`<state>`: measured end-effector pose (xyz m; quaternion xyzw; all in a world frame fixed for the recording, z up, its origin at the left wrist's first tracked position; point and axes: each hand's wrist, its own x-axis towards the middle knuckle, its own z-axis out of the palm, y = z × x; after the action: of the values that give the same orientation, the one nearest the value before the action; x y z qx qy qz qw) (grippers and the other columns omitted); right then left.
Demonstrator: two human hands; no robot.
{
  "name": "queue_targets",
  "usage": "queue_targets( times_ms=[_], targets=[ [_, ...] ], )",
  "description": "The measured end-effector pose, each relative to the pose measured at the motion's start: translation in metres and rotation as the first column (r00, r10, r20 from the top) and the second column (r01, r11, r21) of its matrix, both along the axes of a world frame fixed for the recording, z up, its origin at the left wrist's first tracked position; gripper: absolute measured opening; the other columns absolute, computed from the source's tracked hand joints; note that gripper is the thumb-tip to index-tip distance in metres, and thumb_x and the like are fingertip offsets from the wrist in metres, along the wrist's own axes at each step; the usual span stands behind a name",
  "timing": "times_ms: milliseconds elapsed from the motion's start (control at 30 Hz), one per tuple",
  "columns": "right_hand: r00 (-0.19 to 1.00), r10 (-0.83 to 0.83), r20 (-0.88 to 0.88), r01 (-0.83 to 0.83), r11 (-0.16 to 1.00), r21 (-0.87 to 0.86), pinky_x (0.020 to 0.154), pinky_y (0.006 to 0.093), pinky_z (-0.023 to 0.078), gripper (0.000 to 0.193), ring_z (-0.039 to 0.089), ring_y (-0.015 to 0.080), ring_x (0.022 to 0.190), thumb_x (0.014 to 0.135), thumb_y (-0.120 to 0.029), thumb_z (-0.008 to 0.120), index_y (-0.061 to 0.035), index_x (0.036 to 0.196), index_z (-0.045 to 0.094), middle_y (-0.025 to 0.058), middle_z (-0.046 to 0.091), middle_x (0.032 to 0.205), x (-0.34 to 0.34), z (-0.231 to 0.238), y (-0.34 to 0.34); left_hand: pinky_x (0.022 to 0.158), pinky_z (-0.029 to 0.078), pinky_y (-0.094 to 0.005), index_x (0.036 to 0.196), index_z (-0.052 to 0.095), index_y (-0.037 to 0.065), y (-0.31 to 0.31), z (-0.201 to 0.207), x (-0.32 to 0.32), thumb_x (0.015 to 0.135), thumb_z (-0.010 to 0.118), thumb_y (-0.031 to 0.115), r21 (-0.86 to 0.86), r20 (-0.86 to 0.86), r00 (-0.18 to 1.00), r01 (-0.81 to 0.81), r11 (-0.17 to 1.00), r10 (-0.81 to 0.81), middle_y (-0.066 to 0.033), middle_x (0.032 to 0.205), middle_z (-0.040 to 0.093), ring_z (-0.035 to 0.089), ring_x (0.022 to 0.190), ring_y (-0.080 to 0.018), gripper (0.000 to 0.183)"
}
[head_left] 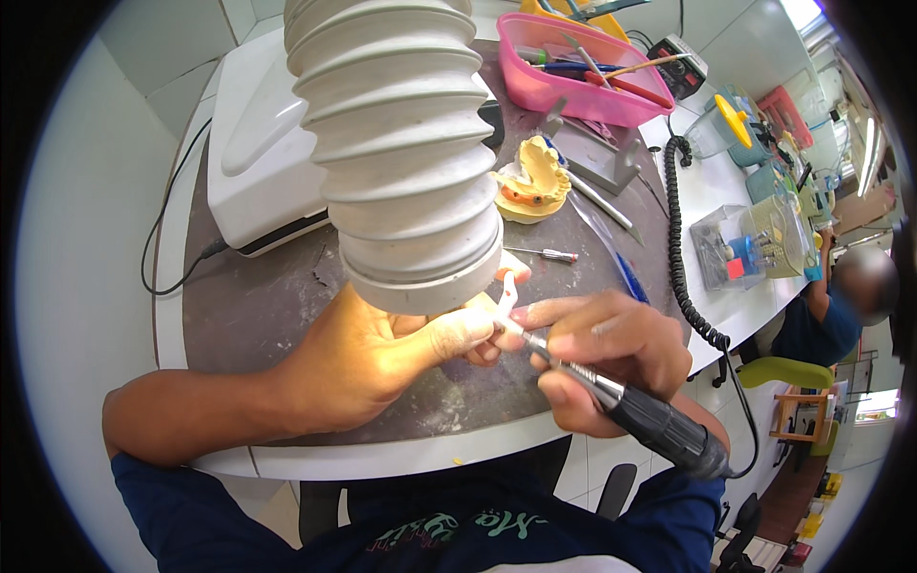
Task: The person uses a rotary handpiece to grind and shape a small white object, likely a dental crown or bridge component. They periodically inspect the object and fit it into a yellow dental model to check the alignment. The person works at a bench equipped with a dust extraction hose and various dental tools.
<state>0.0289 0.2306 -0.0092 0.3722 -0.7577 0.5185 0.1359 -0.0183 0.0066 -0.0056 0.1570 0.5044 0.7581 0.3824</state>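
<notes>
My left hand [382, 358] is closed, pinching a small whitish dental piece [507, 295] between thumb and fingers under bright light. Part of that hand is hidden behind the ribbed hose. In my right hand [626, 344] is a rotary handpiece [659, 425], black at the rear and metallic toward the front, held like a pen. Its tip points left at the dental piece and lies right by it; whether they touch I cannot tell. Just beyond the hands stands a yellowish plaster dental model [535, 183] with an orange-pink area along its near side.
A thick ribbed suction hose [401, 143] hangs over the work spot. Behind it at left is a white machine [258, 143]. A pink tool basket [583, 91], a small screwdriver [554, 255] and a coiled black cord [676, 248] lie beyond. Another person [821, 306] sits far right.
</notes>
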Motion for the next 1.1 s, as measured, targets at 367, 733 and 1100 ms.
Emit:
queue_targets(
  times_ms=[367,733,1100],
  targets=[
    [0.996,-0.082,0.046,0.090,0.974,-0.207,0.073,0.0412,0.060,0.022,0.072,0.0333,0.082,0.074,0.001,0.074,0.0028,0.089,0.059,0.0147,0.064,0.079,0.004,-0.002,-0.005,0.091,0.047,-0.0309,0.135,0.045,-0.003,0.000,-0.001,0.004,0.097,0.056,0.013,-0.040,-0.165,0.986,-0.011,0.999,0.004,-0.0068,0.117,0.057,0.055,0.104,-0.0120,0.043],
    [0.999,-0.037,-0.036,0.031,0.987,-0.161,0.074,0.0498,0.060,0.019,0.060,0.0160,0.054,0.082,-0.007,0.067,0.0046,0.091,0.054,0.0136,0.057,0.067,-0.003,-0.006,-0.004,0.089,0.047,-0.0288,0.127,0.057,-0.002,0.003,-0.004,0.011,0.099,0.052,0.011,-0.029,-0.214,0.974,-0.088,0.996,0.080,-0.0096,0.125,0.058,0.055,0.100,-0.0127,0.032],
    [0.993,-0.111,0.030,0.114,0.976,-0.184,0.076,0.0446,0.061,0.017,0.067,0.0216,0.061,0.068,0.003,0.071,0.0056,0.080,0.060,0.0128,0.065,0.069,-0.001,-0.002,-0.008,0.084,0.049,-0.0271,0.125,0.060,-0.001,0.006,-0.006,0.011,0.098,0.053,0.007,0.002,-0.293,0.951,-0.102,0.995,0.098,-0.0055,0.103,0.058,0.056,0.094,-0.0117,0.029]
  ],
)
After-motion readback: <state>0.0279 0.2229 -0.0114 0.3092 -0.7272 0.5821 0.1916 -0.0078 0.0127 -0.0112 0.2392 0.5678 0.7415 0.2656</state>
